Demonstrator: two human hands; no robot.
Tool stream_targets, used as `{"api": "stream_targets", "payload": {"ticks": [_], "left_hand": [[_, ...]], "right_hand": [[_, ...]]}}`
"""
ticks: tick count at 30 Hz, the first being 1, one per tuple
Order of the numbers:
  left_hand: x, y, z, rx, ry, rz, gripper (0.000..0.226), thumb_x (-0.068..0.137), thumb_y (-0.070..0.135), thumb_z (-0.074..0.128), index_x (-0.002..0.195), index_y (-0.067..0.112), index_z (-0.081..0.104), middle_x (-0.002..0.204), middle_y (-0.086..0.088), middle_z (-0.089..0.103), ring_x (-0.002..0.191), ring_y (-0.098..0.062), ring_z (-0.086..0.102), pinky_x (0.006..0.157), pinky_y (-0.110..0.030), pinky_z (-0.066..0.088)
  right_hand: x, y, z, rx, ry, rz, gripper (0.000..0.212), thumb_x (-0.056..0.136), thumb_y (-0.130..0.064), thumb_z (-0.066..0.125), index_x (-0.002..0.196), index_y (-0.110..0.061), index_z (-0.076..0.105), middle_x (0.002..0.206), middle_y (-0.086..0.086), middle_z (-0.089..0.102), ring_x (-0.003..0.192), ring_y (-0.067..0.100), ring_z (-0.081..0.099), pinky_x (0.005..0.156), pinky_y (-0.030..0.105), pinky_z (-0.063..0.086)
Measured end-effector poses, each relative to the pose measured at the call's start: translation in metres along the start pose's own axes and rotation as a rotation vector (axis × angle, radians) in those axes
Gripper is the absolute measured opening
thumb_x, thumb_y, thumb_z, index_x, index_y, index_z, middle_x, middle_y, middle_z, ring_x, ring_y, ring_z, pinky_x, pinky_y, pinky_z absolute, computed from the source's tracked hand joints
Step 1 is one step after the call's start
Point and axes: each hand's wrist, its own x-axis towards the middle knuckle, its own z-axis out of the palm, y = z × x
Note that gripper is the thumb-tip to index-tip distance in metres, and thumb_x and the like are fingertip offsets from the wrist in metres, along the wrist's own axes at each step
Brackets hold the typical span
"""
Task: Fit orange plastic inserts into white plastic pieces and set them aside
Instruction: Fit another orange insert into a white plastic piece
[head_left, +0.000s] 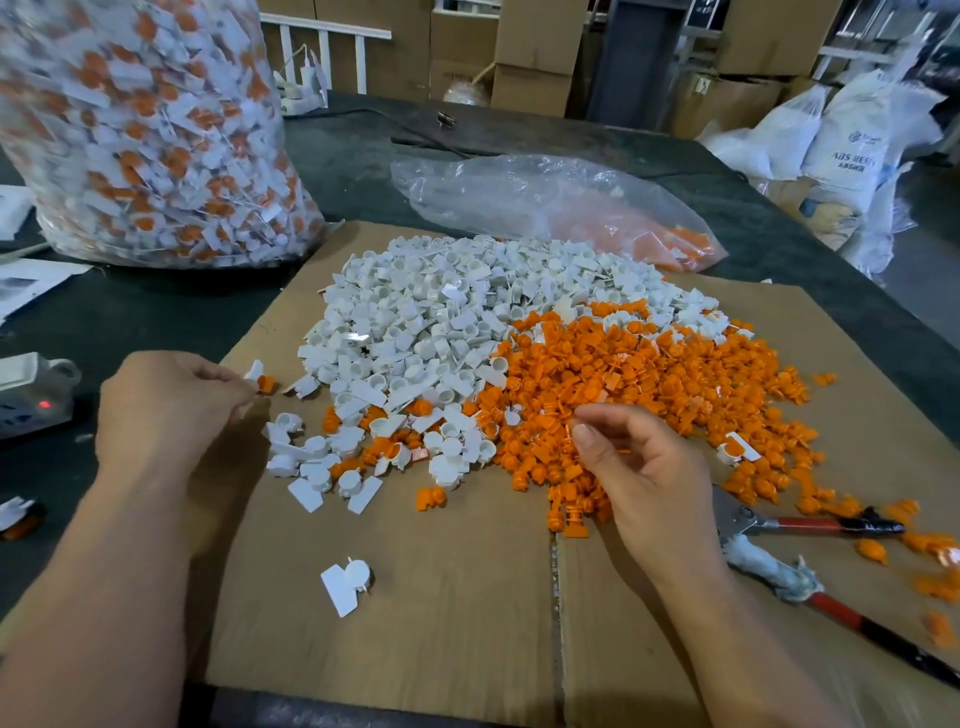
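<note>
left hand (171, 410): fingers clamp glossy white piece (254, 370) with fitted orange insert (266, 384), at corrugated cardboard (441, 623) left edge | right hand (639, 467): fingers pinch loose orange insert (570, 431), mid-cardboard

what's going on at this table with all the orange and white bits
A person is assembling small plastic parts over a cardboard sheet. The left hand pinches a white piece with an orange insert in it, near the sheet's left edge. The right hand is over the orange pile, thumb and forefinger drawn together; whether they hold an insert is unclear. The white pile lies beside it, and a clear bag of white-and-orange pieces stands back left.
</note>
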Motion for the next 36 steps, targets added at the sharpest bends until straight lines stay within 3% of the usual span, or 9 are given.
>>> {"api": "stream_targets", "payload": {"ticks": [7,11,14,16,19,22,29,33,36], "left_hand": [[-0.006,0.002,-0.001,0.009,0.024,0.048,0.009,0.075,0.02,0.069,0.067,0.023,0.066,0.077,-0.003,0.065,0.082,-0.026,0.059,0.073,-0.048,0.053],[-0.019,0.01,0.004,-0.082,-0.002,0.191,0.016,0.079,0.02,0.066,0.064,0.024,0.065,0.07,0.002,0.064,0.07,-0.015,0.058,0.055,-0.029,0.041],[-0.035,0.032,0.012,-0.257,-0.023,0.287,0.012,0.082,0.019,0.066,0.071,0.024,0.067,0.064,0.003,0.063,0.061,-0.011,0.055,0.055,-0.027,0.044],[-0.042,0.046,0.018,-0.387,-0.077,0.293,0.013,0.082,0.02,0.067,0.071,0.027,0.067,0.058,0.005,0.061,0.055,-0.008,0.052,0.056,-0.027,0.046],[-0.047,0.067,0.024,-0.506,-0.216,0.313,0.017,0.082,0.016,0.067,0.067,0.024,0.065,0.043,0.01,0.055,0.04,-0.001,0.044,0.042,-0.015,0.037],[-0.049,0.088,0.027,-0.609,-0.346,0.322,0.018,0.082,0.011,0.066,0.066,0.018,0.065,0.041,0.008,0.052,0.038,-0.002,0.039,0.037,-0.013,0.031],[-0.058,0.106,0.018,-0.349,-0.653,0.579,0.008,0.081,0.018,0.066,0.074,0.017,0.069,0.051,0.004,0.062,0.04,0.0,0.045,0.04,-0.01,0.036],[-0.055,0.085,0.012,0.173,-0.479,0.681,0.002,0.078,0.03,0.07,0.079,0.029,0.068,0.07,0.01,0.064,0.061,-0.001,0.057,0.052,-0.021,0.042],[-0.059,0.066,0.012,0.303,-0.435,0.593,0.011,0.078,0.028,0.072,0.088,0.025,0.067,0.08,0.009,0.062,0.074,-0.005,0.055,0.06,-0.023,0.043]], "right_hand": [[0.0,-0.001,-0.001,-0.013,0.009,0.006,0.016,0.073,-0.037,0.057,0.088,-0.038,0.06,0.081,-0.017,0.065,0.08,-0.006,0.059,0.066,0.008,0.045],[0.0,-0.001,-0.002,-0.01,0.008,0.009,0.016,0.072,-0.038,0.057,0.088,-0.038,0.06,0.081,-0.017,0.065,0.08,-0.006,0.059,0.067,0.009,0.046],[0.0,-0.002,-0.002,0.0,0.0,0.014,0.016,0.073,-0.036,0.057,0.088,-0.037,0.061,0.081,-0.015,0.065,0.08,-0.006,0.059,0.067,0.009,0.046],[0.0,-0.002,-0.001,0.004,0.001,0.013,0.016,0.073,-0.035,0.057,0.088,-0.036,0.061,0.081,-0.015,0.065,0.08,-0.006,0.059,0.066,0.008,0.045],[0.0,-0.002,-0.001,0.012,0.007,0.022,0.016,0.072,-0.036,0.057,0.087,-0.037,0.061,0.082,-0.015,0.065,0.079,-0.006,0.059,0.066,0.008,0.045],[-0.001,-0.003,-0.001,-0.005,0.005,0.025,0.016,0.072,-0.036,0.057,0.088,-0.037,0.06,0.082,-0.015,0.064,0.079,-0.006,0.059,0.066,0.009,0.046],[0.0,0.0,-0.002,-0.031,0.008,0.033,0.02,0.081,-0.019,0.063,0.087,-0.038,0.06,0.084,-0.018,0.064,0.082,-0.007,0.058,0.068,0.007,0.044],[0.0,-0.001,-0.001,-0.037,0.001,0.017,0.025,0.081,-0.013,0.064,0.086,-0.038,0.06,0.081,-0.018,0.063,0.08,-0.01,0.058,0.066,0.005,0.043],[-0.001,-0.002,0.0,-0.05,-0.015,0.002,0.026,0.082,-0.013,0.064,0.086,-0.038,0.059,0.08,-0.019,0.063,0.08,-0.009,0.058,0.066,0.005,0.043]]}}
